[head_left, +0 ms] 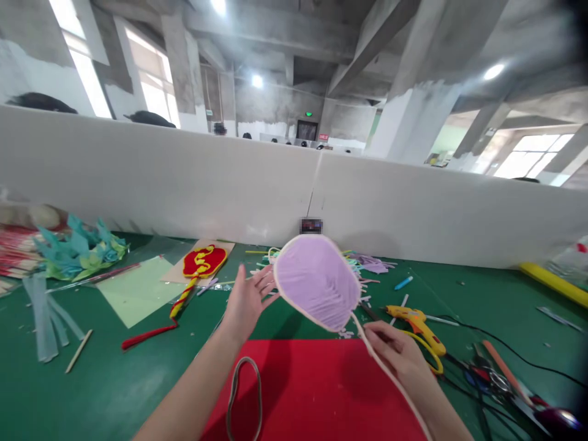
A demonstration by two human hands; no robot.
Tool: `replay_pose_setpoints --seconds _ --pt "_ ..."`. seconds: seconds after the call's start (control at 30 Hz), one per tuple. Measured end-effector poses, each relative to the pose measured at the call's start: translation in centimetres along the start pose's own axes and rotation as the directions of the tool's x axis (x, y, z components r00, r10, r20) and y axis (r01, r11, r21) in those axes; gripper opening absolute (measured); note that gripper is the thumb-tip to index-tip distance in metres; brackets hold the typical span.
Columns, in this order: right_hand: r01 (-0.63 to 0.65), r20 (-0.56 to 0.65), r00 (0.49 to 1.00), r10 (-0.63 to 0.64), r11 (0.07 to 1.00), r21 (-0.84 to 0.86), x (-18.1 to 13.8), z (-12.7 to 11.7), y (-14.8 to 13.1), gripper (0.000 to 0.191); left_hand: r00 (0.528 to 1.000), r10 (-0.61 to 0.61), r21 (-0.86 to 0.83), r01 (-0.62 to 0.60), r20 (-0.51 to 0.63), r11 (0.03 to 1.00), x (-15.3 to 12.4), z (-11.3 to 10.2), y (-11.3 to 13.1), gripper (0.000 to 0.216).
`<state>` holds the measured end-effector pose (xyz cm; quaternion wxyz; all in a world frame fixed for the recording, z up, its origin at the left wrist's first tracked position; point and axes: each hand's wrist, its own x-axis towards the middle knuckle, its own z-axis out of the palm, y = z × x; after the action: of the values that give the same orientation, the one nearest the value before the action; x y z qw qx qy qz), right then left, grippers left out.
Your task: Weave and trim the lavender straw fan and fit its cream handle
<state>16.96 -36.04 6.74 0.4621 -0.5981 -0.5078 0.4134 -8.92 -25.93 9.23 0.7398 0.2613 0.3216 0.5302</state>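
Note:
A lilac, fan-shaped panel [316, 278] with a cream cord edging stands raised and tilted in front of me. My left hand [248, 300] is open at its left edge, fingers spread and thumb up; the fingertips meet the rim, though I cannot tell how firmly they touch. At the lower right, my right hand [392, 349] pinches the cream cord [371, 343], which leaves the panel's corner and trails down past my wrist. Below lies a red sheet [316, 392], with a loop of the cord [245, 392] on its left part.
A yellow glue gun [416, 321] lies right of my right hand, near scissors [500, 383] and dark cables. To the left are a red-and-yellow fan ornament [204, 262], a pale green sheet [142, 291] and teal leaves [80, 245]. A white partition [184, 184] closes the table's back.

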Motion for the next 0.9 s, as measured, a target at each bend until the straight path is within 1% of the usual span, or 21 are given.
replay_pose_setpoints --seconds 0.07,0.1,0.17,0.2,0.3,0.43,0.47,0.57,0.6,0.63,0.73,0.77,0.9 --pt "0.085 0.004 0.996 -0.085 0.989 -0.119 0.1 -1.7 -0.2 0.032 0.999 -0.039 0.014 0.039 0.016 0.999 0.3 -0.9 0.9 0.065" --pt "0.123 0.023 0.992 -0.121 0.971 -0.207 0.2 -2.4 -0.4 0.03 0.999 -0.046 0.034 0.045 0.023 0.998 0.3 -1.1 1.2 0.066" --pt "0.177 0.073 0.984 -0.162 0.927 -0.329 0.3 -3.2 -0.7 0.027 0.998 -0.046 0.087 0.043 0.037 0.995 0.4 -1.3 1.5 0.065" --pt "0.193 0.106 0.98 -0.166 0.914 -0.357 0.2 -3.4 -0.9 0.027 0.998 -0.042 0.113 0.037 0.042 0.993 0.3 -1.3 1.5 0.065" --pt "0.219 0.185 0.97 -0.16 0.905 -0.364 -0.1 -3.4 -1.4 0.027 0.996 -0.057 0.18 0.045 0.061 0.983 0.3 -1.1 1.3 0.065" --pt "0.208 0.155 0.976 -0.153 0.867 -0.453 -0.8 -2.8 -2.1 0.022 0.995 -0.075 0.274 0.056 0.06 0.96 0.6 -0.8 1.2 0.065" --pt "0.211 0.165 0.975 -0.151 0.865 -0.455 -1.0 -2.7 -2.3 0.021 0.996 -0.073 0.29 0.055 0.051 0.956 0.7 -0.8 1.2 0.064" --pt "0.247 0.269 0.951 -0.151 0.893 -0.375 -1.6 -2.3 -2.8 0.025 0.997 -0.067 0.322 0.05 0.044 0.945 0.6 -0.7 1.4 0.061" --pt "0.252 0.274 0.949 -0.156 0.897 -0.362 -1.7 -2.2 -2.9 0.026 0.997 -0.058 0.331 0.039 0.047 0.943 0.5 -0.6 1.5 0.061" --pt "0.254 0.254 0.953 -0.165 0.893 -0.373 -1.8 -2.1 -3.0 0.025 0.997 -0.052 0.339 0.031 0.051 0.94 0.4 -0.6 1.6 0.062" --pt "0.238 0.139 0.971 -0.195 0.854 -0.463 -2.0 -2.0 -3.1 0.021 0.998 -0.027 0.374 0.001 0.063 0.927 0.3 -0.6 1.6 0.061" --pt "0.238 0.137 0.971 -0.196 0.853 -0.464 -2.1 -1.9 -3.2 0.021 0.998 -0.025 0.385 0.001 0.057 0.923 0.4 -0.7 1.6 0.06" --pt "0.275 0.297 0.938 -0.178 0.904 -0.329 -2.6 -1.6 -3.3 0.023 0.996 -0.067 0.417 0.039 0.053 0.908 1.0 -1.1 1.4 0.061"
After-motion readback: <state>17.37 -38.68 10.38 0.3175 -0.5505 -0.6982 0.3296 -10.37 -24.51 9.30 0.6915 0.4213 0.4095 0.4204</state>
